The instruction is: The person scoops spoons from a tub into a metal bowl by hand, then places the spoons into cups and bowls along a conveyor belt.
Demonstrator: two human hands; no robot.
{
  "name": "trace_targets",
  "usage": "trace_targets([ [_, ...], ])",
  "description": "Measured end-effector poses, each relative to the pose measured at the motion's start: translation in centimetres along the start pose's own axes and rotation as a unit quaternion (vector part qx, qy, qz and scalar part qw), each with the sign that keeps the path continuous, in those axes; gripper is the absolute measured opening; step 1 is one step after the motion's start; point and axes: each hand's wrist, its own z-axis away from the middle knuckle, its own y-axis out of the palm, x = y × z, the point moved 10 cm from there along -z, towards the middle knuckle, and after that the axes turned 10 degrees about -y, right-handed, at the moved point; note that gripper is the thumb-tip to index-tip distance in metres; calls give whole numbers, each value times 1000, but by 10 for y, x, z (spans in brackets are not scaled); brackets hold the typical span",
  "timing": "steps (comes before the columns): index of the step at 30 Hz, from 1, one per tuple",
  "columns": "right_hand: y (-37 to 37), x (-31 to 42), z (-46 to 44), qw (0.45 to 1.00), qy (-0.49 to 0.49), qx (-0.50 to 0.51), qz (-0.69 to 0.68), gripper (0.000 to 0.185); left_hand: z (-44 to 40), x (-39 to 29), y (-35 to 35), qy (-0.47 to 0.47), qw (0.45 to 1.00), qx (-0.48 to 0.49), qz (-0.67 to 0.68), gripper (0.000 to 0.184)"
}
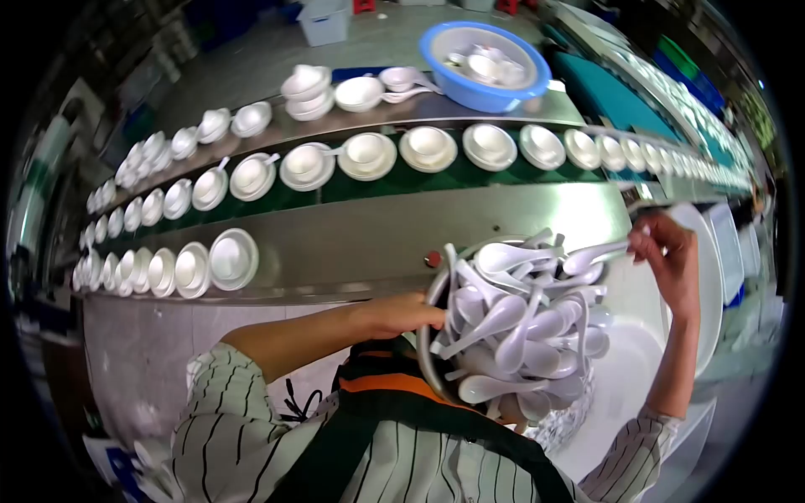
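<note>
A round metal basin heaped with white soup spoons is in front of my body. My left hand is closed on the basin's left rim; some of its fingers are hidden. Over the right side of the heap, my right hand pinches the handle end of a white soup spoon. That spoon's bowl points left, close above the other spoons.
Sets of white bowls on plates line a green conveyor belt. More stacked dishes stand on the near steel counter. Behind the belt is a blue basin holding dishes. A large white tub sits below right.
</note>
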Motion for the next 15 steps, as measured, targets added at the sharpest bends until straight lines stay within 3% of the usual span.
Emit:
trace_targets([
  [2,37,28,-82,990,-104,-50,-79,16,33,7,-42,-9,997,-52,58,42],
  [3,73,38,-120,973,-138,-28,-184,14,50,14,-59,-17,994,-75,80,42],
  [4,117,40,-158,967,-164,4,-195,14,58,29,-80,8,988,-108,112,41],
  [5,167,41,-186,965,-189,-1,-180,15,65,53,-100,40,980,-140,139,40],
  [8,283,44,-255,949,-308,-17,-72,10,92,82,-128,28,953,-227,197,36],
  [11,372,45,-279,932,-363,8,-20,11,117,88,-133,5,930,-286,231,33],
  [13,418,38,-283,925,-365,71,-83,12,126,104,-141,-54,922,-321,208,45],
  [15,450,37,-282,903,-407,126,-55,26,134,82,-139,-6,948,-303,94,51],
])
